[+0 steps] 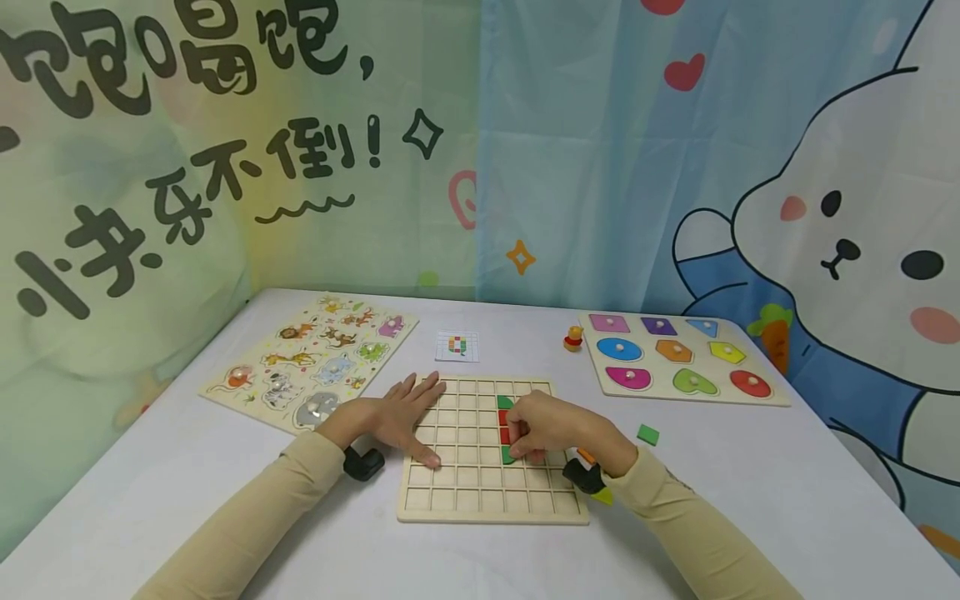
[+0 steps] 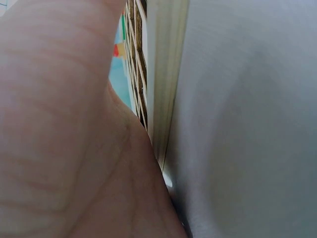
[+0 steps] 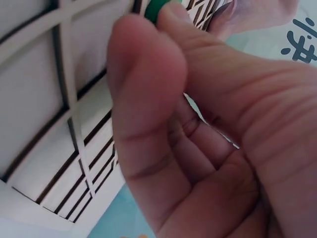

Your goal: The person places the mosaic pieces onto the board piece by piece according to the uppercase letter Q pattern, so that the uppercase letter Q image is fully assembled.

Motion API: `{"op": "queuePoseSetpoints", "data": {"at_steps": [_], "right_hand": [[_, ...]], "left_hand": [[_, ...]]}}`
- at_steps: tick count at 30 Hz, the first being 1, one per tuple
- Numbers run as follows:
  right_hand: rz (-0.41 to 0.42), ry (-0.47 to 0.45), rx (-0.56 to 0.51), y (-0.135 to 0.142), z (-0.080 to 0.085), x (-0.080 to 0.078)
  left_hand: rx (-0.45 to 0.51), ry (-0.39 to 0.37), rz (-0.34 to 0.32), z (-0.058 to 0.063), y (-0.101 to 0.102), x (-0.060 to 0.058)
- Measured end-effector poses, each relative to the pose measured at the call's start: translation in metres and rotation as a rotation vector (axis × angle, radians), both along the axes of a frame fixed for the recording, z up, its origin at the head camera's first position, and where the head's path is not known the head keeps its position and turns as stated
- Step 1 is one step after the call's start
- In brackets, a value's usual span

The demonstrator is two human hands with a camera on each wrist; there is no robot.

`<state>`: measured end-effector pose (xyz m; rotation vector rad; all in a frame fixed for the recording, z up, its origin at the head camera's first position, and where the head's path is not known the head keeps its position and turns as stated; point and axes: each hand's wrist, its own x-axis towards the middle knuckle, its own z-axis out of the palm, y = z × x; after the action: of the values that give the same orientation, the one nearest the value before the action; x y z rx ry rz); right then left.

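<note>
A wooden grid board (image 1: 491,500) lies flat on the white table. My left hand (image 1: 393,414) rests on its left side with fingers and thumb spread; the left wrist view shows the palm against the board's edge (image 2: 166,74). Over the right part of the board, my right hand (image 1: 551,421) has curled fingers, with thumb and index at a green piece (image 1: 507,455) in the grid. In the right wrist view the green piece (image 3: 154,9) is partly hidden by the fingertips. Red pieces (image 1: 504,425) and another green piece (image 1: 505,402) stand above it in one column.
Beyond the board lies a pattern card (image 1: 457,346). An animal puzzle (image 1: 311,354) is at left, a shape puzzle (image 1: 682,367) and small figurine (image 1: 573,338) at right. Near my right wrist lie loose green (image 1: 648,434), orange (image 1: 586,456) and yellow (image 1: 603,496) pieces.
</note>
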<state>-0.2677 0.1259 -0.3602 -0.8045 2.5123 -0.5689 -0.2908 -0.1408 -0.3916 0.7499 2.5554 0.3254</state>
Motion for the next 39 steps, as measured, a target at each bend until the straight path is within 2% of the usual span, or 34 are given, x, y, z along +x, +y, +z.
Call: {"op": "queuePoseSetpoints", "data": {"at_steps": [6, 10, 18, 31, 39], "right_hand": [[0.016, 0.085, 0.083, -0.0019, 0.0008, 0.0010], [-0.004, 0.115, 0.137, -0.0030, 0.0013, 0.0019], [-0.032, 0.124, 0.181, -0.0027, 0.0019, 0.0039], [-0.039, 0.098, 0.188, 0.0003, 0.0015, 0.0069], [-0.011, 0.090, 0.194, 0.0014, 0.0002, 0.0062]], "left_hand": [[0.005, 0.011, 0.001, 0.0004, -0.0002, 0.0007], [0.008, 0.013, -0.003, 0.0012, 0.0000, 0.0014], [0.009, 0.017, -0.006, -0.0004, -0.0003, 0.0006], [0.008, 0.018, -0.007, -0.0021, -0.0006, -0.0007], [0.005, 0.023, -0.003, -0.0021, -0.0006, -0.0007]]}}
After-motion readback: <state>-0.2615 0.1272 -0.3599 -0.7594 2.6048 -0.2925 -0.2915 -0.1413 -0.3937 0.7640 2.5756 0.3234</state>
